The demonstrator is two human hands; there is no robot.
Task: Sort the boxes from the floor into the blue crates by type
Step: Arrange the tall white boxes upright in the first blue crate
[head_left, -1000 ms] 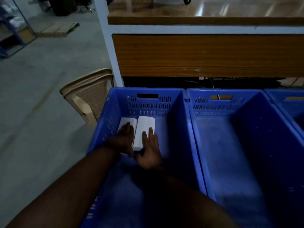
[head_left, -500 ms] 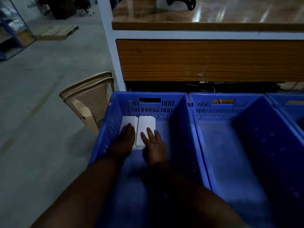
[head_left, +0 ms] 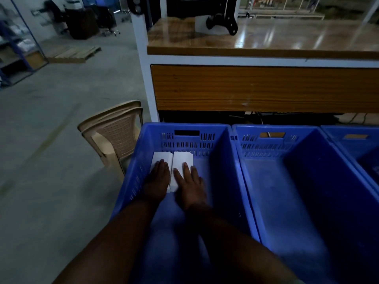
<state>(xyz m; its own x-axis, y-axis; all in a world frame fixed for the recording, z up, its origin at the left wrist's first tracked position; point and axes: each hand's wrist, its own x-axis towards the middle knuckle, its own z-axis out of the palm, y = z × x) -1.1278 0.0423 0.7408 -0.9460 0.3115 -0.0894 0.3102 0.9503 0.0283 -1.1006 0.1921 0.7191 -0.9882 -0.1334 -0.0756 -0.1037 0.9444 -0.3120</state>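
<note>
Two plain white boxes [head_left: 173, 160] lie in a blue crate [head_left: 223, 160] with slotted walls, beside beige lattice-backed chairs [head_left: 117, 136], a wood-grain brown counter [head_left: 266, 44] and grey floor [head_left: 51, 140].

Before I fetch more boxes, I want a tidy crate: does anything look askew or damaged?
Nothing stands out. Two white boxes lie flat, side by side, in the left crate's far corner, under both hands.

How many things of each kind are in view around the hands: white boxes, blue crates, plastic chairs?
White boxes: 2, left box and right box, in the left crate
Blue crates: 3, left crate, middle crate, right crate
Plastic chairs: 2, stacked
Total: 7
</note>
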